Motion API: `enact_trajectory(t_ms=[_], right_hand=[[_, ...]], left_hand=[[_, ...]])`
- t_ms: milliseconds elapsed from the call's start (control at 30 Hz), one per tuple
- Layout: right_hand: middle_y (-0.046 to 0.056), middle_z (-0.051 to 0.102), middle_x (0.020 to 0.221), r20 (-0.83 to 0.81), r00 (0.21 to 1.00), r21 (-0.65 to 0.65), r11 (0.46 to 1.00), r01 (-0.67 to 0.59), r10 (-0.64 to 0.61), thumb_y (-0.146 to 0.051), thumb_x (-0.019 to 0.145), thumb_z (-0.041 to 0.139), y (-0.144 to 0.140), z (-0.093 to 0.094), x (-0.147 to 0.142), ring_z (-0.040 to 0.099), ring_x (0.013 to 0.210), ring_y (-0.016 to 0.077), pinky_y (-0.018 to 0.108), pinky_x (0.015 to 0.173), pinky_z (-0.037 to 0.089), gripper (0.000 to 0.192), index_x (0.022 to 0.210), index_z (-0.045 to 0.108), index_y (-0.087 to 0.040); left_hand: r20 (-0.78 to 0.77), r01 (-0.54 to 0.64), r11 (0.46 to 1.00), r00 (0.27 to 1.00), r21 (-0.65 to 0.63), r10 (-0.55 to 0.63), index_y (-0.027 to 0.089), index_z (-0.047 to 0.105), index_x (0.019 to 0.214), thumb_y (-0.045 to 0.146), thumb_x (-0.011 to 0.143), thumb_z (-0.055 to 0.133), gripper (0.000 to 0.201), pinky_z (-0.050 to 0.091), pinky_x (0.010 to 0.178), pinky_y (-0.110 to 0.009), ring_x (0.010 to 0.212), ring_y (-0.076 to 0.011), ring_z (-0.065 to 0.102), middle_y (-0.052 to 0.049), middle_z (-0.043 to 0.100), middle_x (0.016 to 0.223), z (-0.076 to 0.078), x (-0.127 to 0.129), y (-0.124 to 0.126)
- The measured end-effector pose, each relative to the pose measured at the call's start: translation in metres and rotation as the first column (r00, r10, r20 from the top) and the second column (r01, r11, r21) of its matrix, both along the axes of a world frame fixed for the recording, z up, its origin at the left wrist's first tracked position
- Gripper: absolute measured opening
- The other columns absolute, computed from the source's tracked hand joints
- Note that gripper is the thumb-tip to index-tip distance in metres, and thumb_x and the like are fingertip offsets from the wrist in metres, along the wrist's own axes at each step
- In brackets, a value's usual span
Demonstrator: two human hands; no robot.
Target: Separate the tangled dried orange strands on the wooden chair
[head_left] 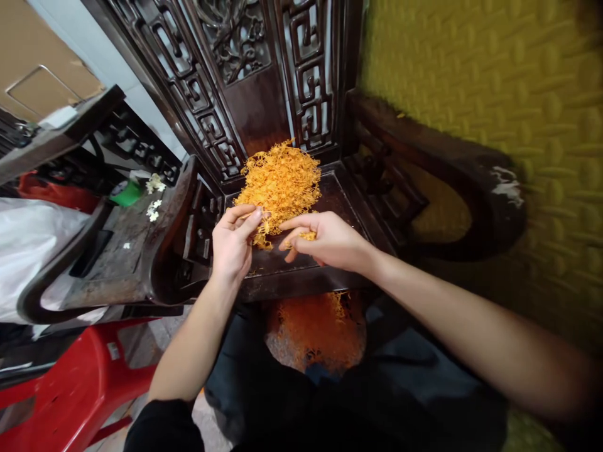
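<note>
Dark carved wooden chair (258, 110); seat (342, 194) carries the orange curly pile (282, 179), heaped at the backrest's foot. Pile looks light, springy, tangle-prone; single curls probably fragile, not slippery. Best hold: fingertip pinch at the loose front edge, no squeezing. Right hand (332, 242): fingers loosely curled around a few orange bits (308, 236). Left hand (232, 246): thumb and index pinched narrow on orange strands (264, 221) at pile's front.

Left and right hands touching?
Apart. The head view shows a gap between the left hand and the right hand, with curly orange-yellow strands visible between their fingertips.
</note>
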State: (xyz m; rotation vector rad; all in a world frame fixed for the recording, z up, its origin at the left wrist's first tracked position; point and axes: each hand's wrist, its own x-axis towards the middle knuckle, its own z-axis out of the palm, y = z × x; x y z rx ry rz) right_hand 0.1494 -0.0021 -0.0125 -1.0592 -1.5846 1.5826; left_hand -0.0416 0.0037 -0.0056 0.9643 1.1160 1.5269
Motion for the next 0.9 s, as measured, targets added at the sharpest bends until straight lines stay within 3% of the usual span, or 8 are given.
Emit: enact_trajectory(t_ms=[67,167,300,433,500,600,700,900], right_hand=[[0.002,0.068,0.069,-0.073,0.997,0.031,0.999,-0.018,0.02,-0.033,0.088,0.061,-0.001,-0.004,-0.006,0.043,0.044,0.006,0.022,0.043,0.03,0.022,0.092,0.07,-0.013],[-0.003,0.051,0.056,-0.106,0.994,0.122,0.992,-0.002,0.015,-0.047,0.094,0.058,-0.001,-0.007,-0.014,0.039,0.049,0.0064,0.023,0.047,0.027,0.042,0.066,0.056,-0.016],[-0.004,0.047,0.055,-0.012,0.996,0.251,0.964,0.093,-0.093,-0.042,0.096,0.057,-0.006,-0.002,-0.019,0.038,0.052,0.0069,0.025,0.051,0.026,0.042,0.063,0.056,-0.016],[-0.001,0.058,0.054,0.156,0.985,0.226,0.968,-0.111,0.077,-0.036,0.095,0.056,-0.014,0.002,-0.013,0.047,0.048,0.0075,0.024,0.05,0.031,0.037,0.068,0.067,-0.014],[0.002,0.066,0.059,0.176,0.967,0.106,0.973,-0.205,0.185,-0.035,0.095,0.055,-0.014,0.001,-0.008,0.048,0.044,0.0077,0.024,0.047,0.033,0.032,0.079,0.073,-0.013],[0.004,0.076,0.077,0.135,0.974,0.004,0.983,-0.183,0.18,-0.031,0.092,0.057,-0.008,-0.001,-0.001,0.047,0.041,0.0074,0.025,0.042,0.032,0.035,0.117,0.074,-0.014],[0.005,0.076,0.078,0.1,0.989,0.083,0.989,-0.121,0.112,-0.034,0.091,0.059,0.0,-0.001,0.003,0.055,0.051,0.0098,0.024,0.049,0.039,0.039,0.12,0.075,-0.014],[0.003,0.073,0.075,0.237,0.968,0.344,0.939,-0.004,-0.083,-0.053,0.084,0.071,0.005,-0.002,0.0,0.062,0.067,0.017,0.029,0.064,0.043,0.049,0.116,0.079,-0.017]], left_hand=[[-0.004,-0.001,0.999,1.0,0.033,0.001,0.018,0.073,0.085,0.022,0.064,0.091,0.028,0.055,0.079,-0.025,0.082,-0.0128,0.073,-0.002,0.077,0.088,-0.001,0.008,-0.004],[-0.053,0.007,0.997,0.999,0.07,-0.003,0.017,0.074,0.082,0.021,0.065,0.09,0.024,0.057,0.078,-0.025,0.081,-0.0131,0.073,-0.003,0.077,0.087,-0.005,0.018,-0.009],[-0.041,-0.075,0.992,0.996,0.104,0.079,0.016,0.071,0.077,0.016,0.065,0.089,0.021,0.059,0.077,-0.028,0.077,-0.0146,0.074,-0.002,0.077,0.082,-0.004,0.011,0.001],[0.111,-0.263,0.962,0.961,0.067,0.255,0.017,0.066,0.08,0.011,0.072,0.079,0.016,0.06,0.088,-0.029,0.077,-0.0125,0.074,0.001,0.074,0.075,0.009,-0.025,0.026],[0.12,-0.169,0.985,0.978,-0.02,0.17,0.017,0.068,0.088,0.013,0.077,0.073,0.013,0.059,0.096,-0.033,0.087,-0.0151,0.076,-0.004,0.078,0.084,0.014,-0.038,0.03],[0.157,0.137,0.982,0.981,-0.129,-0.116,0.012,0.071,0.105,0.024,0.086,0.059,0.025,0.054,0.107,-0.043,0.116,-0.0256,0.071,-0.016,0.076,0.116,0.018,-0.039,0.019],[0.18,0.321,0.94,0.938,-0.116,-0.297,0.007,0.07,0.115,0.026,0.086,0.05,0.04,0.046,0.115,-0.051,0.132,-0.0324,0.06,-0.021,0.07,0.129,0.024,-0.029,0.003],[0.151,0.408,0.908,0.907,-0.092,-0.392,0.006,0.065,0.129,0.013,0.071,0.05,0.06,0.033,0.123,-0.057,0.141,-0.0352,0.05,-0.019,0.066,0.136,0.043,-0.017,-0.014]])
